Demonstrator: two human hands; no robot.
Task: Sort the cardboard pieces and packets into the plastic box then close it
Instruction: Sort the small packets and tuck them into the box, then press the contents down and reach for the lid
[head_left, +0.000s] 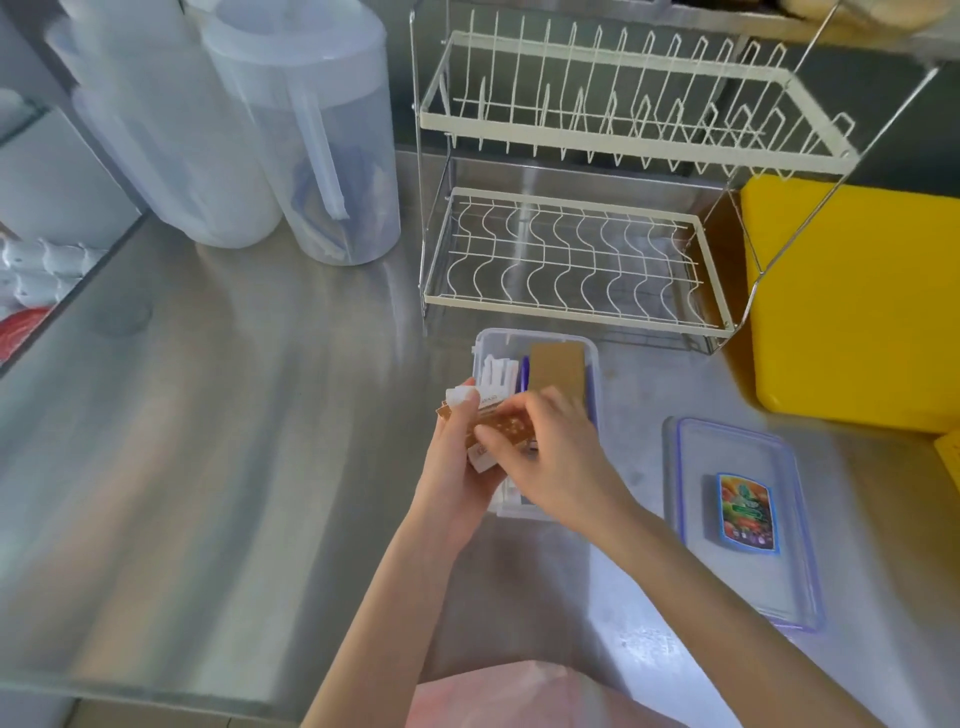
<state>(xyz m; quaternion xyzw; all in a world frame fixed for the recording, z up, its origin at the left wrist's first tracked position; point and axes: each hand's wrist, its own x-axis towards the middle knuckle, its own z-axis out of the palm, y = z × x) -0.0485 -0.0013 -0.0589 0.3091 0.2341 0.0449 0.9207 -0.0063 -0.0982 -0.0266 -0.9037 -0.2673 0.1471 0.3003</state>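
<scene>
**Ana:** Head camera first: where is the clear rectangular plastic box (589, 358)?

**Ben:** On the steel counter (218, 415), just in front of the white two-tier wire dish rack (571, 260). Upright white packets (496, 371) stand along its left side, and a flat brown cardboard piece (558, 371) leans on its right side, so the sorting is partly done, I'd judge.

**Ana:** And the hands?

**Ben:** Both hover over the box's near half. The left hand (457, 462) is curled around a small mixed bundle of brown cardboard and white packets (488, 431), thumb and fingers pressed on it. The right hand (556, 457) has its fingertips pinched on the bundle's top piece. It looks like the left acts as a holder while the right peels pieces off one at a time.

**Ana:** Why hold it above the box?

**Ben:** Probably so each piece drops straight into its own row without travel.

**Ana:** The lid?

**Ben:** The clear lid with purple clip edges (748, 519) lies flat to the right of the box, apart from it, with a colourful label on it. It's within easy reach for closing, yet out of the way.

**Ana:** Anything else nearby?

**Ben:** Translucent plastic jugs (291, 140) at the back left, a yellow board (852, 301) at the right; neither crowds the work.
</scene>
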